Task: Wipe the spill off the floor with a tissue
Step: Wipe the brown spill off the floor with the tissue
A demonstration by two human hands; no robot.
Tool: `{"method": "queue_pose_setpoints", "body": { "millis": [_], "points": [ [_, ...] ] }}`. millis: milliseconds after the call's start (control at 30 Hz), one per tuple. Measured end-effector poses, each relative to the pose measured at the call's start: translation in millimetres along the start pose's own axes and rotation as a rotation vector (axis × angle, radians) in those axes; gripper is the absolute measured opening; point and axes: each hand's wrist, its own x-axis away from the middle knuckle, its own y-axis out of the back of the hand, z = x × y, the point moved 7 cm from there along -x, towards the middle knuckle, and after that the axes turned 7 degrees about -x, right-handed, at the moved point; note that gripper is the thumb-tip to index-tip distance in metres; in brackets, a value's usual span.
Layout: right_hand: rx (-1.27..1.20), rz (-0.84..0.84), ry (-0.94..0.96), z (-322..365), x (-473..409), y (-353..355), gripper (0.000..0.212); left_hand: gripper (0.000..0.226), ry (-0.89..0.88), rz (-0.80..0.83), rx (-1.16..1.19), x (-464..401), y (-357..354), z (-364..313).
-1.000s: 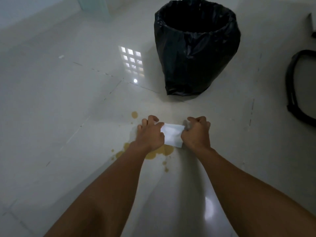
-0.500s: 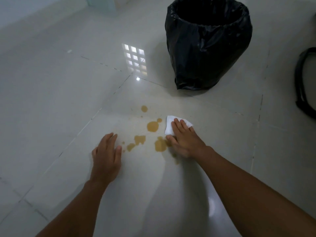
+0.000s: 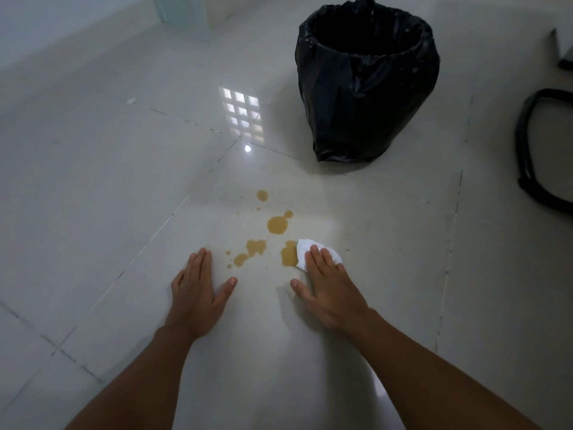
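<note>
Wiping just starting, I judge. Right hand [image 3: 328, 290] pressing tissue [image 3: 305, 248] flat on floor [image 3: 93, 181], fingers extended and close together, thumb out; tissue touching right edge of nearest puddle of spill [image 3: 277, 225]. Left hand [image 3: 198, 293] bracing palm-down, fingers together, thumb spread, just beside spill. Next move, I am reckoning: sweeping tissue leftward and away across puddles, keeping pressure. I am counting: one tissue, four larger puddles plus small droplets, one black-lined bin [image 3: 367, 85] beyond.
</note>
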Motion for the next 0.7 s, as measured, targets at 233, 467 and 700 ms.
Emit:
{"method": "queue_pose_setpoints", "body": {
  "millis": [233, 467, 700],
  "points": [
    [0.081, -0.063, 0.002, -14, 28, -6, 0.087, 0.105, 0.025, 0.029, 0.023, 2, -1, -3],
    [-0.013, -0.202, -0.340, -72, 18, 38, 0.094, 0.099, -0.025, -0.018, 0.003, 2, -2, 2],
    [0.030, -0.155, -0.427, -93, -40, 74, 0.101, 0.109, -0.082, -0.035, -0.169, 5, -14, 0]
  ]
}}
